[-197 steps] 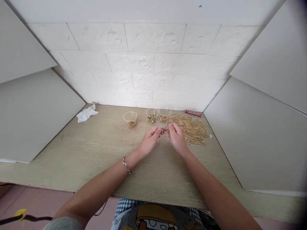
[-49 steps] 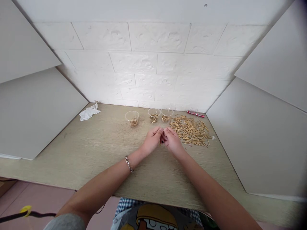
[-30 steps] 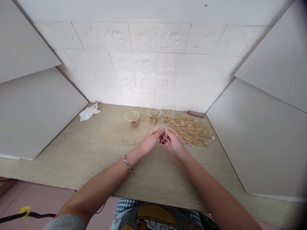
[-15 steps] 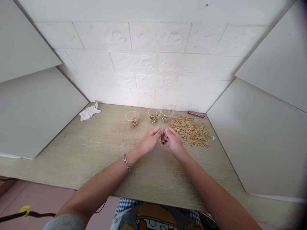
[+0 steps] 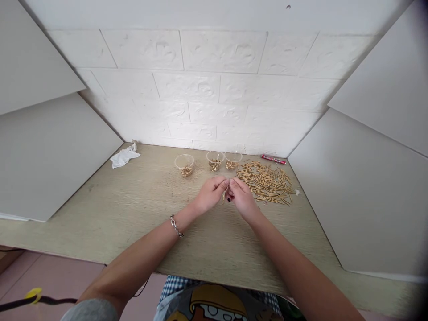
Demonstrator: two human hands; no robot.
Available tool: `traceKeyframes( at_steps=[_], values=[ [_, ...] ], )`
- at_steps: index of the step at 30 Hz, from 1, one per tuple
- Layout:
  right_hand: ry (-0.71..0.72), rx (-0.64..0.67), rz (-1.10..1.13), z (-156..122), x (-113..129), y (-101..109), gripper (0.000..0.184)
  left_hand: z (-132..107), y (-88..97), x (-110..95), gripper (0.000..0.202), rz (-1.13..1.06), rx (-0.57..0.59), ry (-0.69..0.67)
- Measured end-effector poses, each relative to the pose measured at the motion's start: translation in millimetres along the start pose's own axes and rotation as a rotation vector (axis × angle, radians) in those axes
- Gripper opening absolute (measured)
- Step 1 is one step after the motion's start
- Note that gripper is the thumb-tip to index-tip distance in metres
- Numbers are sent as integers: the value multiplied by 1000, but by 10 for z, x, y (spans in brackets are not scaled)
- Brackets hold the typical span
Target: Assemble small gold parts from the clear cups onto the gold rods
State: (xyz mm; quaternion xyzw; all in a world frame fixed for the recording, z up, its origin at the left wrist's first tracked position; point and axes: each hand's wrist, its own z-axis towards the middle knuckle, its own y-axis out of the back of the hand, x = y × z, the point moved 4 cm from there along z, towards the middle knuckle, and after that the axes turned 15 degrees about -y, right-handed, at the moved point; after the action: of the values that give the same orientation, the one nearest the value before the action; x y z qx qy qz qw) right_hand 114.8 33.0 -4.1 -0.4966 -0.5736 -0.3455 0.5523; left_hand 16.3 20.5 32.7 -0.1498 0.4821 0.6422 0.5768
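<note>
My left hand (image 5: 209, 195) and my right hand (image 5: 241, 196) meet fingertip to fingertip above the wooden desk (image 5: 140, 209). Both pinch a thin gold pin (image 5: 224, 196) that hangs down between them; its upper end is hidden by the fingers. A metal bracelet (image 5: 176, 226) sits on my left wrist. Just right of my right hand lies a heap of gold pins (image 5: 267, 181). Behind my hands stand three small clear cups holding gold bits: left cup (image 5: 184, 164), middle cup (image 5: 214, 161), right cup (image 5: 232, 160).
A crumpled white tissue (image 5: 124, 156) lies at the desk's back left. A red pen-like stick (image 5: 273, 158) rests by the wall at the back right. White panels close in both sides, and a white brick wall stands behind.
My hands came closer together since the earliest frame and have stayed pinched on the small gold piece, with only slight finger shifts over the last second.
</note>
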Motion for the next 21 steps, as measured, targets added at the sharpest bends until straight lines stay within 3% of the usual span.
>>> traceKeyframes(
  at_steps=[6, 14, 21],
  values=[
    [-85, 23, 52, 12, 7, -22, 36, 15, 36, 1, 36, 172, 52, -82],
    [-196, 112, 190, 73, -57, -18, 31, 3, -22, 68, 39, -27, 87, 16],
    [-237, 76, 185, 21, 6, -32, 31, -21, -33, 80, 40, -115, 82, 21]
  ],
)
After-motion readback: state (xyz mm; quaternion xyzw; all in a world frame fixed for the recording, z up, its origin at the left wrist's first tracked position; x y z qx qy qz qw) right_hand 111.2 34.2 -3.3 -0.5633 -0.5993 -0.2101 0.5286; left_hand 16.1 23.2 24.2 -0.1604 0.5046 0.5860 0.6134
